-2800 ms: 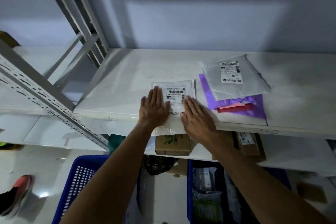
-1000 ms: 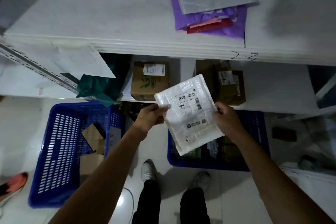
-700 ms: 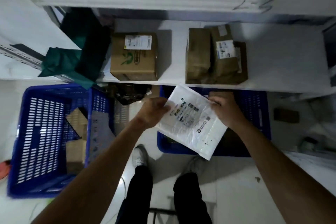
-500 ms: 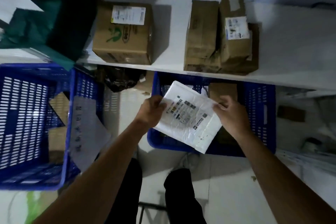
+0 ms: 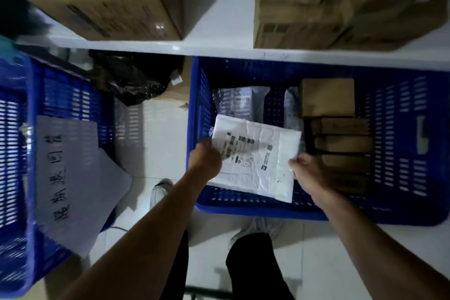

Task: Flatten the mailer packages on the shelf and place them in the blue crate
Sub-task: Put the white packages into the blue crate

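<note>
A flat white mailer [image 5: 258, 158] with barcode labels hangs over the inside of the blue crate [image 5: 399, 143] on the floor. My left hand [image 5: 205, 157] grips its left edge and my right hand [image 5: 309, 170] pinches its right edge. The mailer's near corner overlaps the crate's front wall. Inside the crate lie other grey mailers [image 5: 235, 102] at the back and brown cardboard boxes [image 5: 327, 97] on the right.
A white shelf board [image 5: 219, 50] juts over the crate's back, carrying cardboard boxes [image 5: 102, 0]. A second blue crate [image 5: 31, 153] with a handwritten paper sheet [image 5: 70, 178] stands at left. A black bag [image 5: 136, 78] lies between the crates. My legs and shoes stand on the pale floor.
The mailer left the upper shelf, where both palms pressed it flat. Both hands carried it down past the lower shelf, and it now hangs lower, inside the crate's opening.
</note>
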Tool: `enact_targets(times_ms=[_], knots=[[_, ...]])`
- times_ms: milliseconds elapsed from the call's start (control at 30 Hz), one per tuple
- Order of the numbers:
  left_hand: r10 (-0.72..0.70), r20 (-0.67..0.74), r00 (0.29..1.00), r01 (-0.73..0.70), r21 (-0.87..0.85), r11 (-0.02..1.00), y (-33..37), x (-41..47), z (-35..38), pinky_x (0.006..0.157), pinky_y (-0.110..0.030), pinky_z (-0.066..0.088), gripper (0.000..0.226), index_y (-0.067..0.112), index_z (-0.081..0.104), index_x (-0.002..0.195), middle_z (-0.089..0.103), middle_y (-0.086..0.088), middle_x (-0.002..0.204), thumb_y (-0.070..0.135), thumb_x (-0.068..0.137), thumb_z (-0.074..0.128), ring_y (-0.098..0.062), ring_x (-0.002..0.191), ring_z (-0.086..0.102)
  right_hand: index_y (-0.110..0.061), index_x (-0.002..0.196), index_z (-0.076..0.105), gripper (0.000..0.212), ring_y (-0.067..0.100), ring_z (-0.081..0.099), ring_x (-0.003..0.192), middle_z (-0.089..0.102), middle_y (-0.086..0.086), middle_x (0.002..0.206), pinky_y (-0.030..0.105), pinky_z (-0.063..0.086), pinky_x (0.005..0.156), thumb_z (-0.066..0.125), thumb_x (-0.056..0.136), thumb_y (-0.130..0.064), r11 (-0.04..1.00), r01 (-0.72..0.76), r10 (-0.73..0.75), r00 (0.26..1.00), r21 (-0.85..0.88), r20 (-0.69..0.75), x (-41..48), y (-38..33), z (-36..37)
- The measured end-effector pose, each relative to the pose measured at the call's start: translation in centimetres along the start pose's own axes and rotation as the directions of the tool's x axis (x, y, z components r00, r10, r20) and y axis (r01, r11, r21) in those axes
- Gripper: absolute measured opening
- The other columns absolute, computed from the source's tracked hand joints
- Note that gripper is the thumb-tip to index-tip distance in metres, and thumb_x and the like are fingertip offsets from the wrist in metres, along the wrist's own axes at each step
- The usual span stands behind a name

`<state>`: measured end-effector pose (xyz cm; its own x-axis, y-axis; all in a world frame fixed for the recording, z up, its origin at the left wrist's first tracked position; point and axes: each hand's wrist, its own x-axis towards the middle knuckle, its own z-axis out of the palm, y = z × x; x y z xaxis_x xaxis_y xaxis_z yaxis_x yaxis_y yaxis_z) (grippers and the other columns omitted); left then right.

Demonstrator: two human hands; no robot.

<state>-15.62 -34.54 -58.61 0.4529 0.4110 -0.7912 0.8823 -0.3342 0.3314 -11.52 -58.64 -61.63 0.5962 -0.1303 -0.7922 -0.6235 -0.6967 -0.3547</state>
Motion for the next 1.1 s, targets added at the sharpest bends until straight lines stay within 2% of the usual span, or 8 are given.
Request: enact_targets(times_ms=[233, 400, 533, 600, 700, 767, 900, 1100], knots=[[0.060, 0.049, 0.997, -0.074, 0.359, 0.930, -2.6, 5.4, 8.3, 0.097, -0.046, 0.047, 0.073, 0.003, 0.004, 0.156, 0.049, -0.025, 0.140, 0.006, 0.098, 0.049, -0.041, 0.123, 0.054, -0.017, 0.080, 0.059, 0.019, 0.035, 0.070, 0.081, 0.070, 0.014, 0.086, 0.047, 0.056, 0.082, 0.055, 0.098, -0.021, 0.988, 0.041, -0.046, 0.998, -0.151, -0.032, 9.5, 3.7, 6.0], [0.028, -0.011, 1.000, -0.020, 0.441, 0.897, -6.2, 9.5, 11.8, 0.109, -0.045, 0.032, 0.055, -0.002, 0.009, 0.156, 0.036, -0.029, 0.151, 0.014, 0.109, 0.031, -0.043, 0.137, 0.040, -0.018, 0.094, 0.063, 0.016, 0.036, 0.070, 0.089, 0.070, 0.013, 0.102, 0.051, 0.058, 0.083, 0.050, 0.099, -0.024, 0.964, 0.003, -0.010, 1.000, -0.266, -0.025, 14.4, 6.6, 9.4], [0.067, -0.037, 0.997, -0.032, 0.594, 0.804, -6.5, 10.8, 11.6, 0.091, -0.037, 0.043, 0.057, 0.002, 0.012, 0.156, 0.047, -0.024, 0.144, 0.014, 0.107, 0.038, -0.037, 0.128, 0.052, -0.012, 0.110, 0.064, 0.024, 0.036, 0.067, 0.098, 0.069, 0.016, 0.110, 0.047, 0.056, 0.087, 0.047, 0.103, -0.027, 0.931, 0.035, -0.028, 0.999, -0.363, 0.026, 15.3, 6.4, 10.5], [0.128, -0.011, 0.992, -0.097, 0.586, 0.805, -5.6, 10.6, 11.0, 0.084, -0.035, 0.043, 0.053, 0.006, 0.022, 0.153, 0.048, -0.019, 0.141, 0.014, 0.104, 0.041, -0.034, 0.123, 0.056, -0.011, 0.115, 0.064, 0.028, 0.034, 0.067, 0.100, 0.069, 0.015, 0.116, 0.042, 0.055, 0.087, 0.050, 0.103, -0.032, 0.919, 0.034, -0.018, 0.999, -0.394, 0.046, 15.1, 5.9, 10.5], [0.264, 0.170, 0.950, -0.304, 0.701, 0.644, -5.3, 10.2, 10.8, 0.090, -0.039, 0.046, 0.063, 0.006, 0.020, 0.151, 0.039, -0.017, 0.145, 0.015, 0.097, 0.050, -0.035, 0.126, 0.051, -0.004, 0.128, 0.053, 0.049, 0.038, 0.063, 0.109, 0.058, 0.018, 0.128, 0.037, 0.049, 0.080, 0.059, 0.098, -0.041, 0.877, 0.016, -0.015, 1.000, -0.479, 0.006, 13.4, 4.5, 10.1], [0.169, 0.275, 0.946, -0.316, 0.675, 0.667, -5.0, 10.8, 10.8, 0.105, -0.043, 0.040, 0.063, 0.009, 0.024, 0.152, 0.034, -0.015, 0.153, 0.019, 0.096, 0.051, -0.035, 0.136, 0.042, -0.006, 0.125, 0.052, 0.048, 0.038, 0.064, 0.104, 0.057, 0.015, 0.121, 0.040, 0.053, 0.079, 0.061, 0.096, -0.043, 0.858, 0.109, -0.137, 0.990, -0.502, -0.019, 12.5, 3.7, 9.8], [0.044, 0.317, 0.947, -0.226, 0.564, 0.794, -4.8, 13.1, 11.3, 0.099, -0.041, 0.047, 0.045, 0.012, 0.052, 0.134, 0.053, -0.013, 0.141, 0.012, 0.090, 0.059, -0.035, 0.127, 0.054, -0.017, 0.101, 0.059, 0.015, 0.025, 0.065, 0.085, 0.064, 0.002, 0.093, 0.039, 0.054, 0.076, 0.052, 0.099, -0.031, 0.871, 0.230, -0.063, 0.929, -0.434, 0.365, 13.4, 2.8, 11.7], [0.045, 0.290, 0.956, -0.177, 0.446, 0.877, -7.5, 14.4, 12.5, 0.111, -0.043, 0.039, 0.064, 0.012, 0.024, 0.155, 0.030, -0.013, 0.159, 0.011, 0.095, 0.049, -0.037, 0.139, 0.040, -0.015, 0.090, 0.055, 0.011, 0.022, 0.054, 0.074, 0.057, 0.007, 0.083, 0.036, 0.045, 0.066, 0.052, 0.100, -0.019, 0.940, 0.119, 0.038, 0.895, -0.320, 0.445, 15.6, 4.3, 14.3]])
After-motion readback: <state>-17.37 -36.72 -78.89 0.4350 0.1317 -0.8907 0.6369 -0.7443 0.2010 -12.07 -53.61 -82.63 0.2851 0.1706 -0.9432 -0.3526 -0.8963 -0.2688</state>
